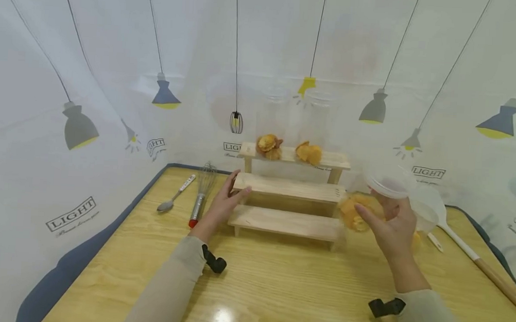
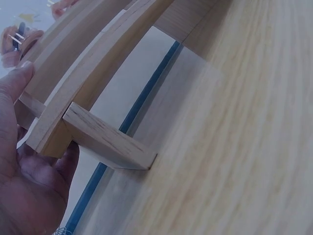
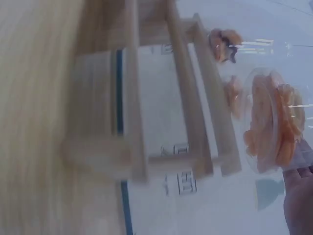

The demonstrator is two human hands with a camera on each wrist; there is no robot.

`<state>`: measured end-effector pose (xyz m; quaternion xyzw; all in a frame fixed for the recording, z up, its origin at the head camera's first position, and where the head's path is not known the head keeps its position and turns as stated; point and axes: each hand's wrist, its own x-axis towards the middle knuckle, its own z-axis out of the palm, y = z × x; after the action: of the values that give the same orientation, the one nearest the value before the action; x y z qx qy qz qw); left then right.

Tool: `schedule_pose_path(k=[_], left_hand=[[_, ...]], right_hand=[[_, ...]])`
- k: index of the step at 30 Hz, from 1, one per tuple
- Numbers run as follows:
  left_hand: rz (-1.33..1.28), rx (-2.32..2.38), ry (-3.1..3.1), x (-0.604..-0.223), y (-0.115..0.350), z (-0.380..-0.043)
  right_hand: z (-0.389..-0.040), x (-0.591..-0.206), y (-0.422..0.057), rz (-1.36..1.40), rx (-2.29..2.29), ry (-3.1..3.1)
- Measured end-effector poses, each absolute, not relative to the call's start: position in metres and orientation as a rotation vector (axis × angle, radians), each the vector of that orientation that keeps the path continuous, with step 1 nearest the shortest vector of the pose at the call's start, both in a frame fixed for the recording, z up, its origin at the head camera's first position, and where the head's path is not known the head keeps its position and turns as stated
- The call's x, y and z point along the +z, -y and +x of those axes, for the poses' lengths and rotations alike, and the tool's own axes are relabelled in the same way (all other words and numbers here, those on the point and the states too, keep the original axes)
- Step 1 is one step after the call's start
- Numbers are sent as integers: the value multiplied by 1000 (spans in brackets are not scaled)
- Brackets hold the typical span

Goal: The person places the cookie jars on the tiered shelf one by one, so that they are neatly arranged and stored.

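A three-step wooden shelf stand (image 1: 289, 187) stands mid-table. My left hand (image 1: 227, 203) grips the left end of its middle step, thumb on top; in the left wrist view the fingers (image 2: 41, 191) curl beneath the board. My right hand (image 1: 392, 226) holds a clear plastic jar (image 3: 261, 122) of orange, crinkled pieces (image 1: 360, 210) beside the stand's right end. Its round translucent lid (image 1: 388, 185) shows above that hand. On the top step are two more clear jars, one at left (image 1: 272, 118) and one at right (image 1: 319, 123), with similar pieces low inside.
On the left of the table (image 1: 277, 288) lie a spoon (image 1: 175, 195) and a whisk (image 1: 200, 197) with a red end. At right rests a long wooden-handled white utensil (image 1: 459, 239), its head partly behind my right hand. A lamp-printed sheet (image 1: 203, 41) hangs behind.
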<state>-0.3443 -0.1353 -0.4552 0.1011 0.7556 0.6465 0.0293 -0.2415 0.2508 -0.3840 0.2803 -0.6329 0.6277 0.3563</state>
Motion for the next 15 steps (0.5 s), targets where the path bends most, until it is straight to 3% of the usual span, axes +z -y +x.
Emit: schedule_pose_path(k=[7,15], left_hand=[[363,2012,-2362,-454,139,-344],[351,2022,-2336,-456,136,-343]], right_hand=[[-259,-352,-175,719,1577,1793],[-269,-349,-136,687,1612,1800]])
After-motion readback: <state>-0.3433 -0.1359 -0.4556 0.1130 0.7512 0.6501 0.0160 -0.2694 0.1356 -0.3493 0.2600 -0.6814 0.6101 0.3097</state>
